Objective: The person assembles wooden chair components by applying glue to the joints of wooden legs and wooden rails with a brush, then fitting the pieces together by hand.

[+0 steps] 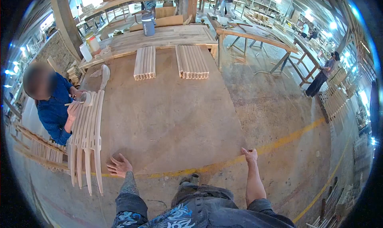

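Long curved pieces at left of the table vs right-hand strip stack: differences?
Length: the curved pieces run far longer, overhanging the table's near edge; the strip stack stops well short of it.
Shape: curved pieces bend and narrow; stack strips are straight.
Spacing: curved pieces' near ends have gaps; the strip stack is packed tight.
Shared: pale wood, laid side by side.

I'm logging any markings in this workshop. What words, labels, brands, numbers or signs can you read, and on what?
None reads clearly.
Blue jug: pale vertical lettering, too small and blurred to quote.
Camera wearer's dark shirt: blue and white print, no legible word.
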### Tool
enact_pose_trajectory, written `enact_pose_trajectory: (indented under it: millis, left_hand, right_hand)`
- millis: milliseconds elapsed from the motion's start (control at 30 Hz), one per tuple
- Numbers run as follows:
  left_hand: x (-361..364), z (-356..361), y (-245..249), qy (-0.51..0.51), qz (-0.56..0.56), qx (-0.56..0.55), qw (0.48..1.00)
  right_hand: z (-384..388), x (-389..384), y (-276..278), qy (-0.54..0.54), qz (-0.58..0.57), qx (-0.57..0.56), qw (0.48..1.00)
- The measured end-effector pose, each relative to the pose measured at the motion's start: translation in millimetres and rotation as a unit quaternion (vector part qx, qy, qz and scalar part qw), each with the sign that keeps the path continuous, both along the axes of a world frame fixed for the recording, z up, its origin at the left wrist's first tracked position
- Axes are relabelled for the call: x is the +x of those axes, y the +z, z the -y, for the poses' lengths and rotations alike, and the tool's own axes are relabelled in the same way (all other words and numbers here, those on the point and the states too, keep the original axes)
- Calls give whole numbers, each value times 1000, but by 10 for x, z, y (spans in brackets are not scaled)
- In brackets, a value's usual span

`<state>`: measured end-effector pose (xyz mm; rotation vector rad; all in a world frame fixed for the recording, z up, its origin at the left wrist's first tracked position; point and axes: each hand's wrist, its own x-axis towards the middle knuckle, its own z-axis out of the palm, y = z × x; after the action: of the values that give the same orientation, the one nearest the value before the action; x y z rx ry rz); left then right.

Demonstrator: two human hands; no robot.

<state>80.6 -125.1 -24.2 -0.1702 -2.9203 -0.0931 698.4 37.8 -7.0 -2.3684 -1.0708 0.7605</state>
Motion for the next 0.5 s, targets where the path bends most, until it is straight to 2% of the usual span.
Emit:
enact_pose_trajectory:
  millis: [167,233,267,333,367,433,500]
  left_hand:
    - [16,-12,65,7,23,0,1000]
    - [-4,-7,38,7,31,7,999]
    - [-2,-8,33,11,31,8,999]
    - [17,-10,56,5,30,-1,1000]
    - [6,-5,48,9,30,-1,999]
    - [-2,-15,42,11,29,-7,999]
    - [11,-17,93,14,36,-13,999]
  right_hand:
    - [31,-1,-137,-1,-23,24,999]
    - [73,10,-309,18,47,79,996]
    - [112,26,-362,21,47,80,996]
    - [178,18,-402,-1,-58,129,990]
    - [212,18,-424,4,-59,128,990]
    - [326,-2,-362,-74,-243,190,948]
    - [411,2,-309,-71,-254,192,945]
